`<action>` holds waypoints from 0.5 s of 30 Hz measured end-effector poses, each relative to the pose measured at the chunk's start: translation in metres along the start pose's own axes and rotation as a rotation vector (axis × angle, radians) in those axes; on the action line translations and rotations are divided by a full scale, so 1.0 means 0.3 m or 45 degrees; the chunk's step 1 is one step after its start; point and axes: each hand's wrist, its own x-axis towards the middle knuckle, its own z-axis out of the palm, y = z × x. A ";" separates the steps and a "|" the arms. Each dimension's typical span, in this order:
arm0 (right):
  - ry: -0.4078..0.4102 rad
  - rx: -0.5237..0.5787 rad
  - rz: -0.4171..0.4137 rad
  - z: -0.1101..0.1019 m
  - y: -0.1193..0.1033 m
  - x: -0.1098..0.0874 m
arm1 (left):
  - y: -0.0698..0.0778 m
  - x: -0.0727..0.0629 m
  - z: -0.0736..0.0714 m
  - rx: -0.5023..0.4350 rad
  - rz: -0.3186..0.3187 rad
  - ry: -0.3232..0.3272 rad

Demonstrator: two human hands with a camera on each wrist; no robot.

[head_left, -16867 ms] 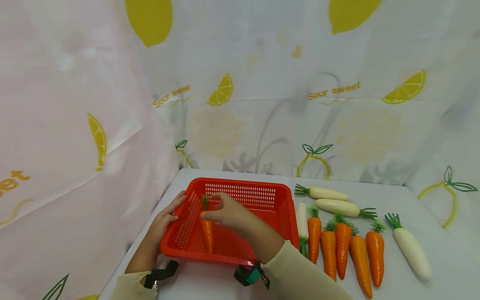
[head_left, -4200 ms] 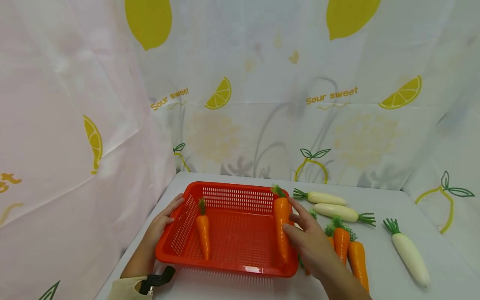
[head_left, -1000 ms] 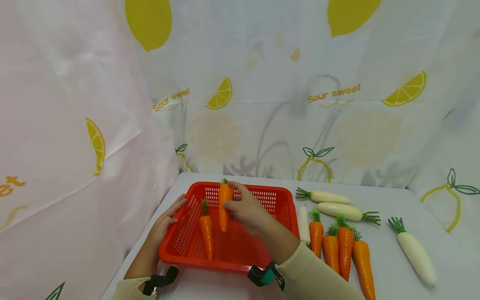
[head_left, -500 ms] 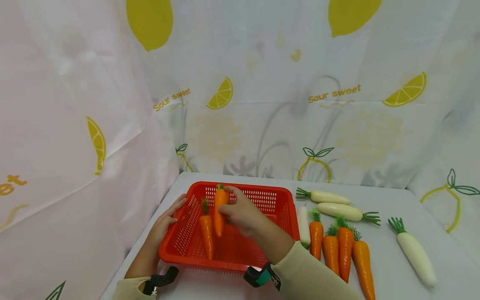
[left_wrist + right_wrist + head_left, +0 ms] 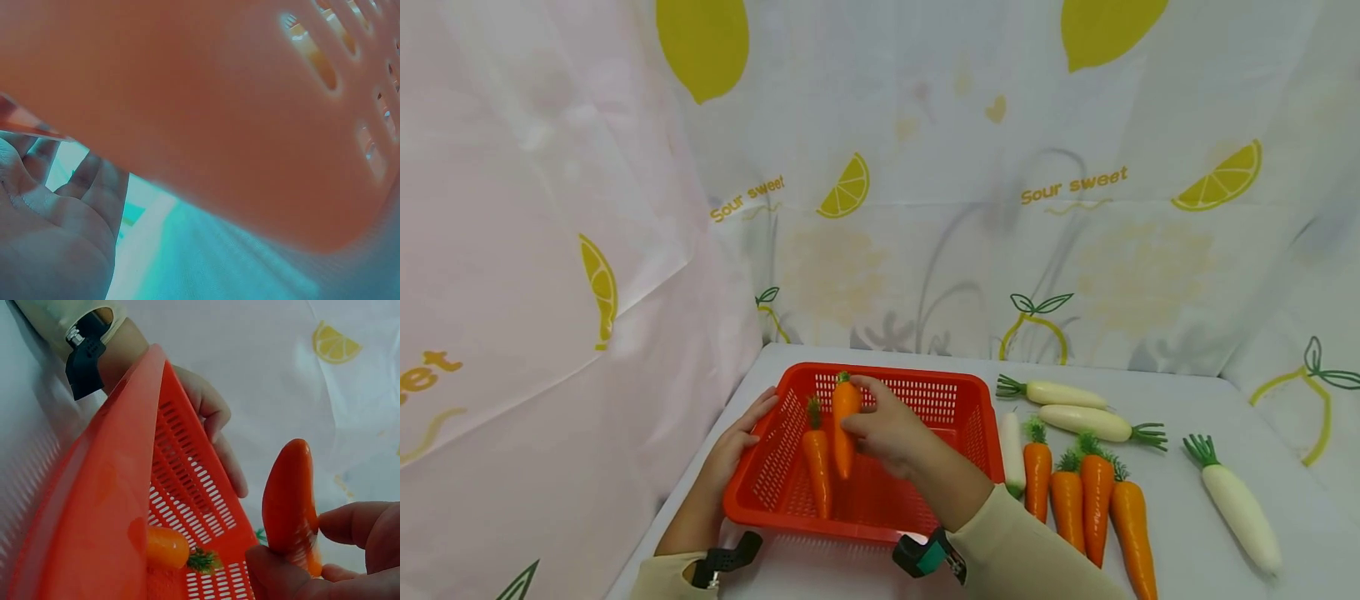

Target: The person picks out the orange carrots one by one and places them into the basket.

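My right hand [image 5: 887,429] pinches an orange toy carrot [image 5: 846,412] between thumb and fingers, inside the red plastic basket [image 5: 865,527]. The carrot hangs tip down, its short green top upward. In the right wrist view, the carrot [image 5: 289,500] shows its tapered end toward the camera. Just left of it, another carrot [image 5: 817,467] with a green tuft lies along the basket's left side. My left hand [image 5: 730,454] grips the basket's left rim; in the left wrist view its fingers [image 5: 103,194] go behind the basket wall, their tips hidden.
Right of the basket several carrots [image 5: 1097,492] lie in a row, beside a partly hidden white radish [image 5: 1011,446]. Two white radishes [image 5: 1082,422] lie behind them, another white radish [image 5: 1240,517] farther right. A printed curtain [image 5: 925,167] stands behind the white table [image 5: 1165,392].
Earlier, only one carrot lay in the basket; the right hand brought a second from the right side, across to the left and slightly lower. The left hand stays on the rim.
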 end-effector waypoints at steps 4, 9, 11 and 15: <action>-0.006 -0.017 0.037 -0.002 0.002 -0.004 | 0.004 -0.001 0.000 -0.004 0.019 -0.012; 0.016 -0.058 0.073 -0.003 0.003 -0.022 | 0.005 -0.005 -0.001 0.011 0.021 -0.016; 0.024 -0.056 0.075 -0.004 0.004 -0.028 | 0.005 -0.006 0.002 -0.002 0.009 -0.010; 0.023 -0.047 0.083 -0.007 0.006 -0.035 | 0.006 -0.008 0.007 -0.016 -0.009 0.007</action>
